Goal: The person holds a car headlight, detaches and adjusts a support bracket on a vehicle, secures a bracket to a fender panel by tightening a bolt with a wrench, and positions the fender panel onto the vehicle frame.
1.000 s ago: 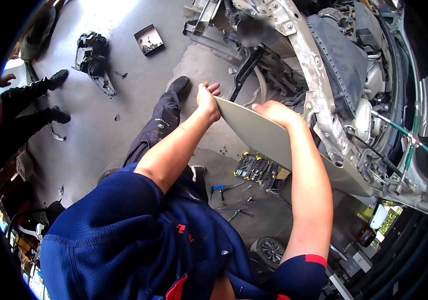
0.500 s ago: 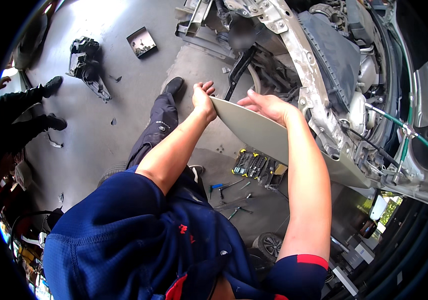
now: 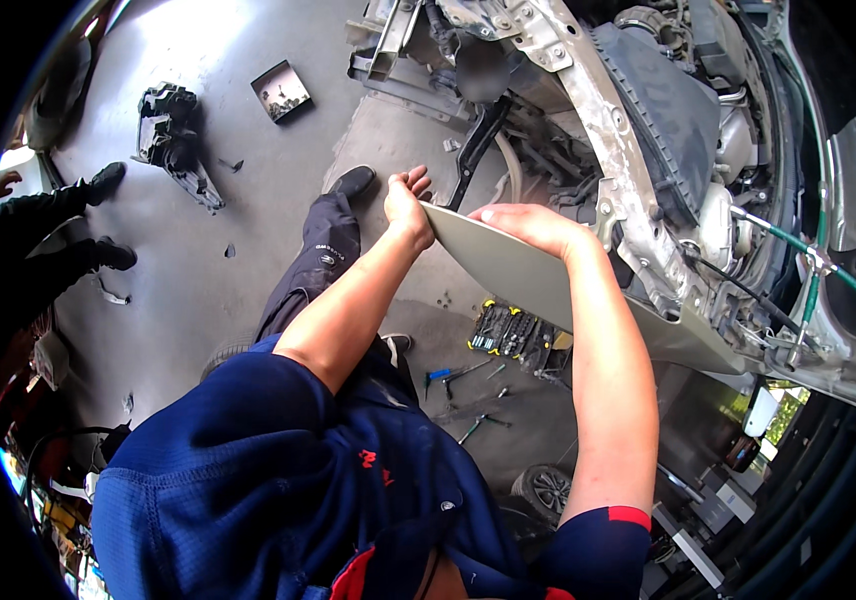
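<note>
A grey-green car fender (image 3: 518,270) reaches out from the side of the opened car front, its narrow tip toward my left hand (image 3: 408,208). The palm of that hand rests against the tip, while its half-bent fingers stay apart beyond the panel. My right hand (image 3: 531,228) lies over the upper edge of the fender, its fingers bent down and partly hidden behind the edge. Part of the panel is covered by my right forearm.
The stripped car front (image 3: 613,130) with bare engine bay stands at right. A tool case (image 3: 513,330) and loose tools (image 3: 448,375) lie on the floor below the fender. A headlight unit (image 3: 170,135), a box (image 3: 281,92) and another person's legs (image 3: 68,225) are at left.
My right hand has moved slightly left and closed from spread fingers onto the fender's edge. The fender's tip sits a little lower. My left hand stays at the tip.
</note>
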`<move>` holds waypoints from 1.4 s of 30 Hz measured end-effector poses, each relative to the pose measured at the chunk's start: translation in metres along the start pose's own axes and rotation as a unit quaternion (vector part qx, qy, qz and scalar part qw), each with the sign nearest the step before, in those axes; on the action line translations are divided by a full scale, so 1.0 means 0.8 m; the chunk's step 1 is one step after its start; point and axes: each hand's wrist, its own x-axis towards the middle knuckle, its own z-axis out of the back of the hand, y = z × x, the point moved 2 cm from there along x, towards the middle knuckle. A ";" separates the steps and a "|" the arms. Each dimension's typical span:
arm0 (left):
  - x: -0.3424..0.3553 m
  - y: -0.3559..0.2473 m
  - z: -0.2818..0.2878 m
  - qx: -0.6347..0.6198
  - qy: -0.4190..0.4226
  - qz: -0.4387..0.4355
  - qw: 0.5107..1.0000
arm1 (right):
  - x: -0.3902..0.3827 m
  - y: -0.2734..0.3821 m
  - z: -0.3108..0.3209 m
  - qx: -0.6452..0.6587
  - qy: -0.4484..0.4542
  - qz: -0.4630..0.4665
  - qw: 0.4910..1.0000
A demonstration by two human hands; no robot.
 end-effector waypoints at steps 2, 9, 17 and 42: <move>-0.003 0.001 -0.004 0.016 0.007 0.014 1.000 | -0.002 -0.002 0.004 0.001 -0.006 -0.004 1.000; -0.007 -0.005 -0.008 0.016 -0.027 -0.006 0.999 | -0.005 -0.001 0.002 -0.013 -0.020 -0.036 0.999; -0.004 -0.005 -0.009 0.034 -0.023 -0.009 0.999 | -0.007 0.000 0.002 -0.064 -0.033 -0.006 0.997; -0.010 -0.008 -0.014 0.045 -0.003 -0.014 0.999 | -0.013 -0.004 0.000 -0.135 -0.060 0.044 0.988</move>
